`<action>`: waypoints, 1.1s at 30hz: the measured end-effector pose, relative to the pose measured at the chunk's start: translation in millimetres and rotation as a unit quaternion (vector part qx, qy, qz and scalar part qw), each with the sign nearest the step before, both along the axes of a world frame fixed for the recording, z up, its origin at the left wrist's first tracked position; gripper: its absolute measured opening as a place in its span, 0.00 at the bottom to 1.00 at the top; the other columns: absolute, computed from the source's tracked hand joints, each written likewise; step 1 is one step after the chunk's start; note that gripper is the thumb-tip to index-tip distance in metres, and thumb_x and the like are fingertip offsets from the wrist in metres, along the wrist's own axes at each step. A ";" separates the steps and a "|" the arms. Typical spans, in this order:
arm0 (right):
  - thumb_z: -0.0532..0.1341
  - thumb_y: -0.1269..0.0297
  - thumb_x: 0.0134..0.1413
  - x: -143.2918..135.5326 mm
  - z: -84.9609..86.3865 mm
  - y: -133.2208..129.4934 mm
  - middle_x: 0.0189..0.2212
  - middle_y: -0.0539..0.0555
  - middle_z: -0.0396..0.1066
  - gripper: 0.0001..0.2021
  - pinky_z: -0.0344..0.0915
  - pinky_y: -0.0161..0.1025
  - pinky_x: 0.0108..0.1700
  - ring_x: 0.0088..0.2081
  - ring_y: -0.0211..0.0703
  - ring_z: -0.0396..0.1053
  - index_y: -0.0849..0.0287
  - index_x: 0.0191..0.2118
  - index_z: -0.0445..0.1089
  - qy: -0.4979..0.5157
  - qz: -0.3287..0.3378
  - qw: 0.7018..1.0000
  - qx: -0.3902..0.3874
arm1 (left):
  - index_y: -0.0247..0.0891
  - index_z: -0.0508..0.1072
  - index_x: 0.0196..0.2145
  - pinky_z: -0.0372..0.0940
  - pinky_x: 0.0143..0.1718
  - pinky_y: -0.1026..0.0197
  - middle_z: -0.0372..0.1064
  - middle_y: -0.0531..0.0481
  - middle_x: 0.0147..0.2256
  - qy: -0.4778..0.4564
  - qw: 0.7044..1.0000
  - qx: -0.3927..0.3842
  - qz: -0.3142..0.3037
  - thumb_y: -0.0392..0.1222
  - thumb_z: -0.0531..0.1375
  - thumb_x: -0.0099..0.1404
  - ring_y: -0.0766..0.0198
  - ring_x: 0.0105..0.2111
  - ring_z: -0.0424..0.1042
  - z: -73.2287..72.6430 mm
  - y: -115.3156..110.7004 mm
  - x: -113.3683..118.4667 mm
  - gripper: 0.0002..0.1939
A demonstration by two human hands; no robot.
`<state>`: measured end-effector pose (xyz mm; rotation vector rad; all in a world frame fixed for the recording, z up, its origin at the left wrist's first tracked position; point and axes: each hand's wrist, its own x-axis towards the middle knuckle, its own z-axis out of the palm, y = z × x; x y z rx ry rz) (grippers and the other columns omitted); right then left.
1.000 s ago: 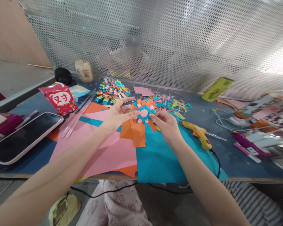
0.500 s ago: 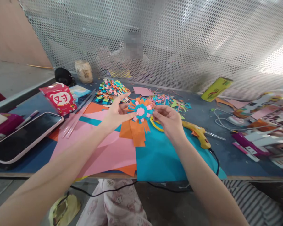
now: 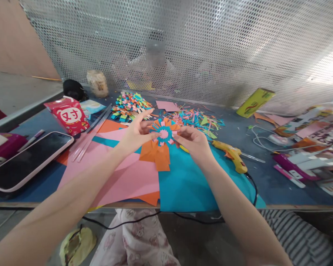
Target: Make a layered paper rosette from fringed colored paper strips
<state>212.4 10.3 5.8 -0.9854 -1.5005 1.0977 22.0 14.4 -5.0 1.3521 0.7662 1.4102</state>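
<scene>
Between my hands is a layered paper flower [image 3: 163, 134] with a pink centre, a blue ring and fringed orange and pink petals. My left hand [image 3: 135, 133] grips its left edge between thumb and fingers, the index finger raised. My right hand [image 3: 192, 142] pinches the right edge of the flower. Below it, cut orange paper [image 3: 161, 159] lies over a blue sheet [image 3: 188, 188] and a pink sheet [image 3: 113, 184]. To the right of my right hand, a yellow glue gun [image 3: 231, 155] rests on the table with a clear glue stick at its back.
Behind my hands sit a pile of finished paper flowers [image 3: 130, 105] and a heap of paper scraps [image 3: 195, 120]. At left are a phone [image 3: 30, 160], a red packet [image 3: 69, 115] and clear glue sticks [image 3: 90, 136]. A perforated metal panel [image 3: 199, 48] closes off the back.
My right hand has shifted a little left and inward along the flower's edge. The flower has moved slightly left and tilted; my left hand stays almost in place.
</scene>
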 end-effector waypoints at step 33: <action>0.68 0.52 0.35 10.1 -5.7 14.9 0.23 0.48 0.70 0.17 0.65 0.36 0.26 0.28 0.40 0.71 0.56 0.30 0.66 0.042 -0.133 0.990 0.007 | 0.38 0.73 0.44 0.70 0.38 0.58 0.77 0.46 0.37 -0.026 0.997 0.012 0.069 0.42 0.68 0.50 0.61 0.34 0.77 7.8 10.7 -17.1 0.23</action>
